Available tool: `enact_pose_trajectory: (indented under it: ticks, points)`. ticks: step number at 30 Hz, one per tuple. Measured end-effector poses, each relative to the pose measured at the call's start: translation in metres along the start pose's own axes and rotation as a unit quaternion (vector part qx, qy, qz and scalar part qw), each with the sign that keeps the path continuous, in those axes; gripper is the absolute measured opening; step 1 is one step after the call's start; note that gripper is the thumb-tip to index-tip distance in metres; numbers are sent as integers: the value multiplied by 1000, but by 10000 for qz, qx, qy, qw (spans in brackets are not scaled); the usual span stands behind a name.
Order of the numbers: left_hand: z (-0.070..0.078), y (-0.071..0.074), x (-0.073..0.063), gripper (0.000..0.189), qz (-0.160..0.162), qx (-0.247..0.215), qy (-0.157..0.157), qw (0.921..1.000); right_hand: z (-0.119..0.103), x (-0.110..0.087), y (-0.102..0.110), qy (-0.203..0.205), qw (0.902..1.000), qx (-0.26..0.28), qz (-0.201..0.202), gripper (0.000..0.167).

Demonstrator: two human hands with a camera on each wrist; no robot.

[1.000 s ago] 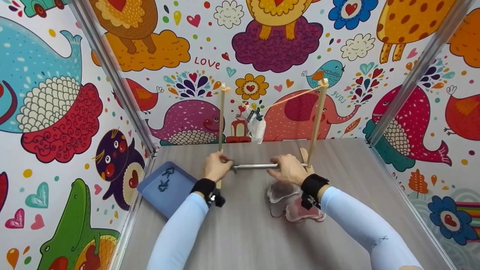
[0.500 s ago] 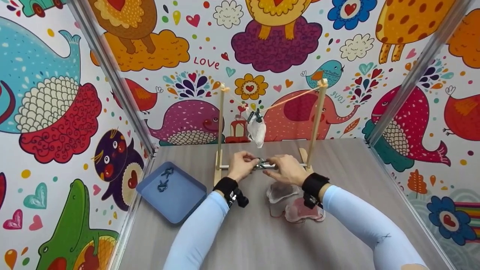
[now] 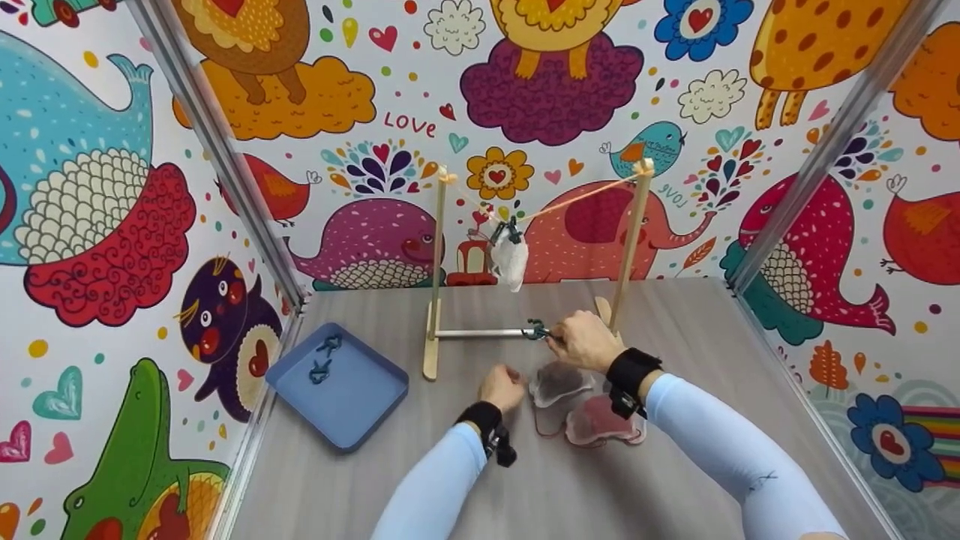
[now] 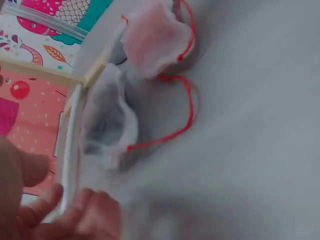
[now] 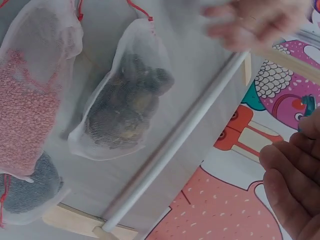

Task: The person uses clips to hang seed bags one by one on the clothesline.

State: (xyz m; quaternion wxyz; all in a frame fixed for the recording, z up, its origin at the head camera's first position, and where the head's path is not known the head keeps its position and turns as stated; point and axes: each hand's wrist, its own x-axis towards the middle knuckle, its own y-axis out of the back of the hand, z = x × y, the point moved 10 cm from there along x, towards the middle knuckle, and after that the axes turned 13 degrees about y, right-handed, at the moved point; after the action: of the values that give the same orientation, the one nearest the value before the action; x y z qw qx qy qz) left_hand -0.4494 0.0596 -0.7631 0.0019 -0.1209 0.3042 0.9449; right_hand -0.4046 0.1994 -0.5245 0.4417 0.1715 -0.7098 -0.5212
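In the head view my right hand [image 3: 586,341] pinches a dark green clip [image 3: 534,329] in front of the white rod [image 3: 480,334] of a wooden stand. The clip [image 5: 308,106] shows partly at the right edge of the right wrist view. My left hand [image 3: 502,388], holding nothing, has loosely bent fingers and is left of the mesh drawstring bags. One bag [image 5: 125,97] has dark contents; another [image 5: 27,107] has pink grains, with a third, dark-filled bag [image 5: 35,187] partly under it. A white bag [image 3: 510,264] hangs from the stand's string by dark clips.
A blue tray [image 3: 341,420] with several dark green clips [image 3: 320,370] lies at the left. Upright wooden posts [image 3: 437,247] carry the sagging string [image 3: 581,199]. Patterned walls with metal corner rails [image 3: 225,150] enclose the table [image 3: 315,480].
My left hand moved right to the clip beside my right hand, then drew back toward the bags without it. The clip is now in my right hand, which stayed nearly in place.
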Motion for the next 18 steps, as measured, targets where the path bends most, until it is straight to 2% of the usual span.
enact_pose_trajectory:
  ticks: [1,4,6,8,11,13,18]
  points:
    - [-5,-8,-2,24,-128,29,144,9998,2,-1,-1,-50,10000,28,-26,42]
    - [-16,-23,-10,30,-495,-360,782,9951,6,-3,-5,-177,9997,80,-147,48]
    - [-14,-24,-18,32,-501,-534,1117,9910,9,-5,-6,-217,9996,69,-183,48]
    - [-9,-22,-27,35,-384,-551,1309,9891,10,-7,-6,-253,9995,27,-166,47]
    - [-1,-16,-36,35,-150,-299,1389,9897,13,-9,-6,-280,9995,-34,-153,44]
    - [3,-15,-38,31,-128,-184,1416,9897,15,-12,-5,-304,9994,-52,-166,43]
    - [12,-20,-36,16,-142,-128,1405,9899,21,-20,-1,-382,9990,-99,-189,44]
